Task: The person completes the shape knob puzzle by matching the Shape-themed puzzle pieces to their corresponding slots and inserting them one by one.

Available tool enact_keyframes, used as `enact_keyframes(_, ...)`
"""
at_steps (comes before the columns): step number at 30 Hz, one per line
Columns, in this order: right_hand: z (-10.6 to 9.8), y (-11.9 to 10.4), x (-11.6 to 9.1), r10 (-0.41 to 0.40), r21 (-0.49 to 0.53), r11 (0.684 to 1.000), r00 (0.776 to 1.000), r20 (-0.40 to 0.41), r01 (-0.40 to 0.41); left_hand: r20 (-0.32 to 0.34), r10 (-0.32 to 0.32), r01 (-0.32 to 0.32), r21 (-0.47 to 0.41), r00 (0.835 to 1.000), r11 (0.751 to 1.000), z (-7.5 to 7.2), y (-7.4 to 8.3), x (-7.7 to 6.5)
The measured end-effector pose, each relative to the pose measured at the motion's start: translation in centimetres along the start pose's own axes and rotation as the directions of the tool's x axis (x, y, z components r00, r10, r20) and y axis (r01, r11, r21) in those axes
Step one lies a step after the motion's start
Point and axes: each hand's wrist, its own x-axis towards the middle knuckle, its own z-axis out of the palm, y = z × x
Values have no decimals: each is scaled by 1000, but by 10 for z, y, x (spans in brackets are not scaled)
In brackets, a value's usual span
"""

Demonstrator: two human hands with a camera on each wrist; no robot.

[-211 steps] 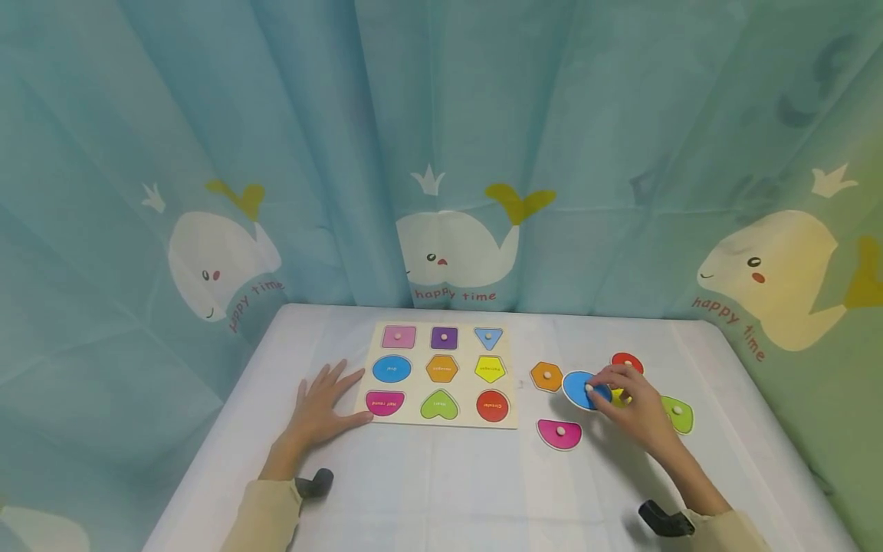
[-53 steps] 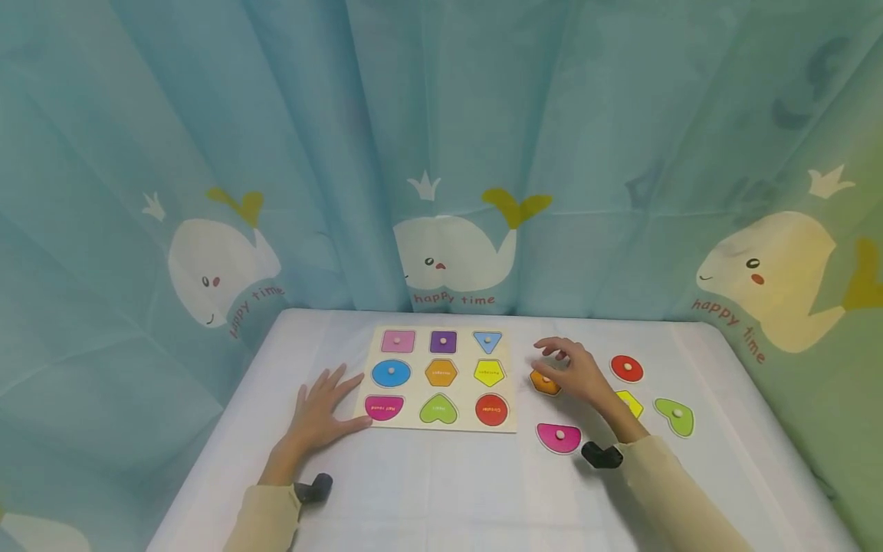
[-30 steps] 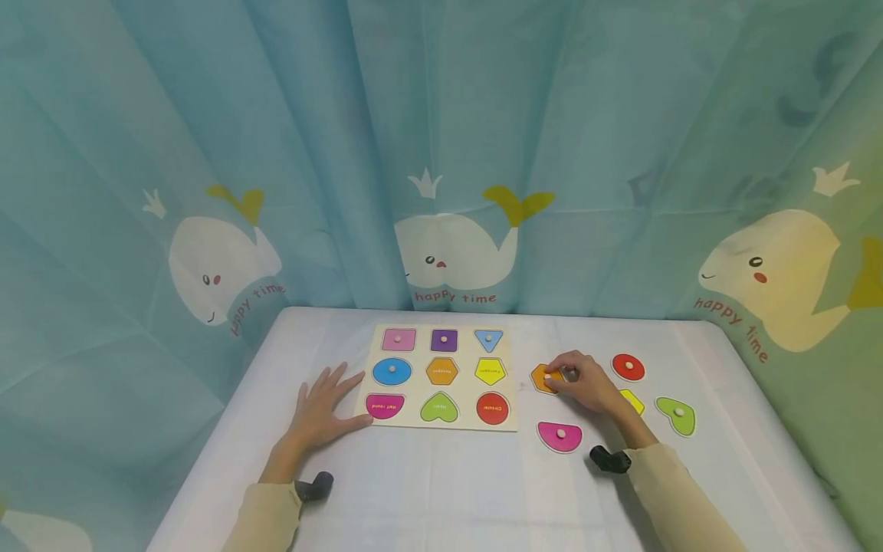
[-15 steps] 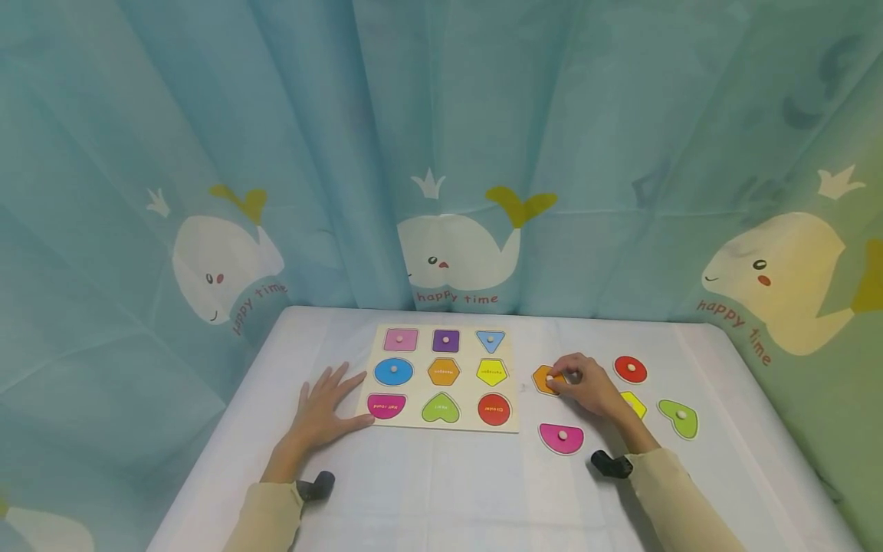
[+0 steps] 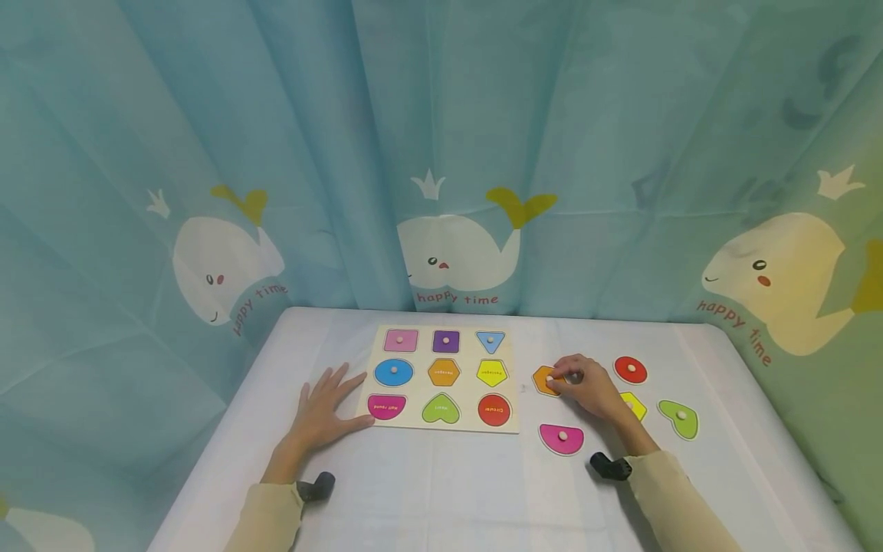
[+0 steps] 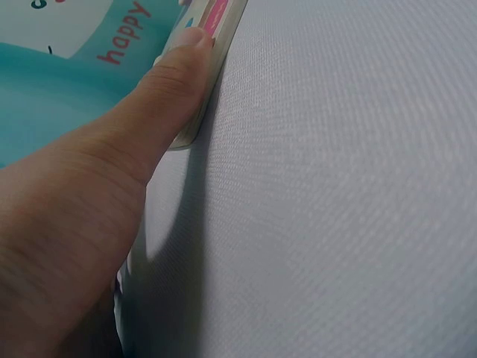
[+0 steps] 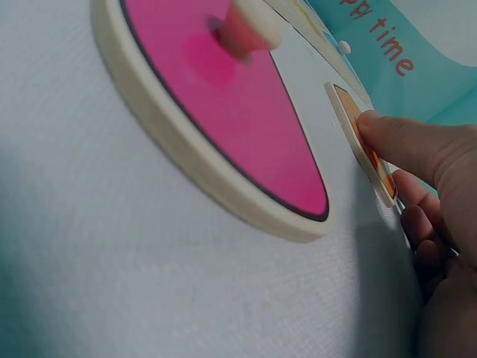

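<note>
A wooden puzzle board (image 5: 425,342) lies mid-table with coloured shapes and printed words. Its back row bears a pink rectangle, purple square and light-blue triangle, all with knobs; a knobbed blue oval piece (image 5: 404,374) is at the left of the middle row. My left hand (image 5: 319,412) is spread at the board's left edge, its thumb (image 6: 182,71) on the near corner. My right hand (image 5: 592,388) pinches the knob of an orange hexagon piece (image 5: 540,379), right of the board. In the right wrist view the hexagon (image 7: 350,123) appears close to the table, thumb on it.
Around the right hand lie a magenta half-round piece (image 5: 552,437), a red circle (image 5: 624,377), a yellow pentagon (image 5: 633,402) partly behind the wrist, and a green heart (image 5: 687,425). A whale-print curtain (image 5: 324,153) hangs behind the white table (image 5: 441,491).
The blue oval, earlier in my right hand, is now on the board. The right hand has moved left to the orange hexagon and holds its knob; the left hand has stayed put.
</note>
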Motion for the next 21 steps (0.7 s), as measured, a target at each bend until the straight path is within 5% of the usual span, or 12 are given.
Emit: enact_keyframes(21,1,-3,-1,23,6,1000,1000,-5,-23,-1,20,-20,-2,1000,1000,0,-2,1)
